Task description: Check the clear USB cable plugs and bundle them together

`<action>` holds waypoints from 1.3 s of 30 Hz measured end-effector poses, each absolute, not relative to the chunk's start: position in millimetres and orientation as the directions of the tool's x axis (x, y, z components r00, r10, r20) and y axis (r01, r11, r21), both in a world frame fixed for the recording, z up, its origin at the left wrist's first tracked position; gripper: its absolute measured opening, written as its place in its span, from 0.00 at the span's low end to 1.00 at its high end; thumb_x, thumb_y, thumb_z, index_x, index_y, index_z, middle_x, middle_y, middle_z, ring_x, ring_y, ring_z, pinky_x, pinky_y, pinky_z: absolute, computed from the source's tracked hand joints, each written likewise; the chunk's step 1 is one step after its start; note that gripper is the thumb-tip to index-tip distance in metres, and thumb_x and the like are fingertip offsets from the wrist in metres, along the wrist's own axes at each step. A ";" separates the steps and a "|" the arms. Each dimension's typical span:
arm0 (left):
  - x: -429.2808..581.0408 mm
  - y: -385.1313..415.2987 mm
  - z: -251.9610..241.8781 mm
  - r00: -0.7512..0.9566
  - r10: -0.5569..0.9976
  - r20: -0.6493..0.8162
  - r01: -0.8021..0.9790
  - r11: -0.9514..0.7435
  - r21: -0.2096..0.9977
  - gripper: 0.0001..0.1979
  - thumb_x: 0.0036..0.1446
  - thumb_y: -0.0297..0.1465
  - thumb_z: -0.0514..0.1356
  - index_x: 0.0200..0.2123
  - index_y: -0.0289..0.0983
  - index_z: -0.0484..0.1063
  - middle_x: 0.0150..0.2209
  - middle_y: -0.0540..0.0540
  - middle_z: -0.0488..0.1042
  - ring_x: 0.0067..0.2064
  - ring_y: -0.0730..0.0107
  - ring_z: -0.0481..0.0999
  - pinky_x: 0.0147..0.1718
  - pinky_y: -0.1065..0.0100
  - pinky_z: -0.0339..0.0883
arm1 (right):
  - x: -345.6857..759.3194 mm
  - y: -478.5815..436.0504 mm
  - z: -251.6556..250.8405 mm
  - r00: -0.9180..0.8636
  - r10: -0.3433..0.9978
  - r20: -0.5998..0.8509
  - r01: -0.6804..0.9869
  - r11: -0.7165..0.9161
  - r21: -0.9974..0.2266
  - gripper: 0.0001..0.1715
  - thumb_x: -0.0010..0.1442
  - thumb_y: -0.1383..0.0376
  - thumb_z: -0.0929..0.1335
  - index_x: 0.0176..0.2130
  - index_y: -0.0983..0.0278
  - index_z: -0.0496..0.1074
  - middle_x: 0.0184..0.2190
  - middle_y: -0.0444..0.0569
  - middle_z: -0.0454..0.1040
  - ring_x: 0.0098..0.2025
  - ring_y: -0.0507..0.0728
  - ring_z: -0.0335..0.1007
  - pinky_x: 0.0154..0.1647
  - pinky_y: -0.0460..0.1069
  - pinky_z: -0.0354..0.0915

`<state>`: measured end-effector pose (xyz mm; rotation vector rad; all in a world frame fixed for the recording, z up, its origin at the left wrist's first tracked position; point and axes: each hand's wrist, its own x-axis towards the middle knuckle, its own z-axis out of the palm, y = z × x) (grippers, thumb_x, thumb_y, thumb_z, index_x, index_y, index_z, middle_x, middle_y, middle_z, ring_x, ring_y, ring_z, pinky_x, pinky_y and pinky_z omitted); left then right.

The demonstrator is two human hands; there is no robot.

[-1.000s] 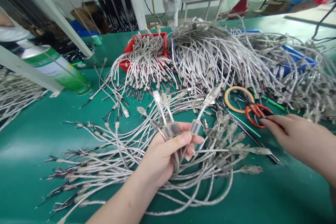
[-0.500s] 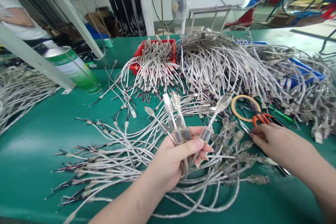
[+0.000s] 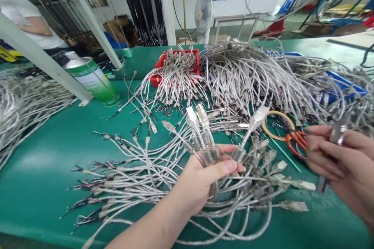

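My left hand point(image 3: 210, 175) is closed around several silver USB cables point(image 3: 201, 140), their plugs pointing up and away from me. One plug point(image 3: 258, 118) leans out to the right, apart from the others. Below and around that hand, a bundle of similar cables point(image 3: 157, 194) lies on the green table, stripped wire ends to the left and plugs to the right. My right hand point(image 3: 341, 159), raised at the right and slightly blurred, grips a metal utility knife point(image 3: 339, 130); most of its body is hidden by the fingers. Scissors with orange handles point(image 3: 296, 144) lie just left of it.
A red bin point(image 3: 157, 79) and large cable heaps point(image 3: 248, 70) stand at the back. A tape roll point(image 3: 264, 126) and thin green stick point(image 3: 284, 155) lie near the scissors. A green-and-white can point(image 3: 93, 79) stands beside a metal post point(image 3: 46, 50) at the left. A person point(image 3: 32, 19) is beyond.
My right hand has picked the utility knife up off the table and moved right with it. My left hand keeps its hold on the cables. The view has shifted slightly.
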<state>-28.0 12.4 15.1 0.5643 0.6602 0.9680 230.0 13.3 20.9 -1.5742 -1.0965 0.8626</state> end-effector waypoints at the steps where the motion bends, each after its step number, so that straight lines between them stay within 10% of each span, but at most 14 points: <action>1: -27.4 12.7 14.7 0.404 0.879 -0.252 -0.546 0.453 0.705 0.13 0.46 0.32 0.75 0.38 0.40 0.83 0.29 0.49 0.80 0.35 0.73 0.80 0.39 0.71 0.69 | 213.9 13.1 27.3 0.264 0.964 -0.034 0.147 -0.075 -0.986 0.15 0.58 0.51 0.70 0.42 0.55 0.72 0.21 0.39 0.55 0.18 0.50 0.47 0.17 0.48 0.48; 15: -69.5 57.0 25.1 0.161 0.932 -0.325 -0.417 0.363 0.833 0.15 0.57 0.41 0.67 0.38 0.33 0.77 0.20 0.55 0.67 0.25 0.76 0.70 0.30 0.73 0.67 | 180.4 18.9 50.0 0.040 0.999 0.022 -0.108 0.027 -0.994 0.17 0.59 0.49 0.73 0.39 0.58 0.79 0.31 0.46 0.75 0.18 0.45 0.55 0.20 0.46 0.49; 19: -95.9 65.8 28.9 0.075 0.905 -0.418 -0.234 0.424 0.875 0.29 0.67 0.51 0.51 0.33 0.32 0.77 0.28 0.41 0.78 0.33 0.65 0.79 0.34 0.66 0.72 | 186.2 16.5 47.7 0.045 0.999 0.028 -0.090 0.032 -0.995 0.17 0.59 0.49 0.73 0.39 0.59 0.78 0.32 0.46 0.77 0.16 0.44 0.53 0.19 0.47 0.49; 26: -119.7 41.7 60.7 -0.119 0.965 -0.235 0.216 0.256 0.942 0.20 0.57 0.38 0.68 0.16 0.35 0.74 0.11 0.54 0.64 0.16 0.80 0.57 0.18 0.74 0.46 | 186.2 11.0 47.1 0.021 0.999 0.026 0.002 0.026 -1.000 0.17 0.60 0.50 0.73 0.42 0.59 0.74 0.30 0.45 0.79 0.17 0.46 0.55 0.19 0.46 0.52; 29: -84.3 28.0 71.3 -0.082 0.992 -0.095 0.272 0.114 0.956 0.10 0.57 0.33 0.68 0.24 0.38 0.79 0.19 0.56 0.70 0.23 0.78 0.63 0.23 0.75 0.54 | 186.1 5.4 50.5 0.009 0.999 0.035 0.045 0.035 -0.998 0.19 0.61 0.48 0.72 0.44 0.57 0.73 0.29 0.45 0.79 0.17 0.48 0.56 0.21 0.48 0.57; 34: -8.2 14.8 66.6 0.383 0.922 -0.056 0.044 0.042 0.998 0.13 0.62 0.37 0.62 0.46 0.40 0.82 0.39 0.45 0.82 0.40 0.65 0.78 0.42 0.66 0.68 | 180.6 1.4 59.7 -0.041 0.999 0.035 0.057 0.037 -0.998 0.18 0.58 0.47 0.74 0.34 0.59 0.78 0.26 0.43 0.74 0.22 0.48 0.59 0.21 0.45 0.56; 39: 12.1 20.0 52.5 0.455 0.875 -0.168 -0.281 0.320 0.905 0.09 0.53 0.33 0.70 0.38 0.36 0.83 0.30 0.47 0.81 0.34 0.67 0.78 0.41 0.64 0.71 | 179.7 9.0 52.6 -0.046 0.999 0.007 -0.032 0.005 -0.999 0.15 0.51 0.49 0.78 0.32 0.55 0.80 0.29 0.43 0.77 0.30 0.54 0.72 0.32 0.47 0.69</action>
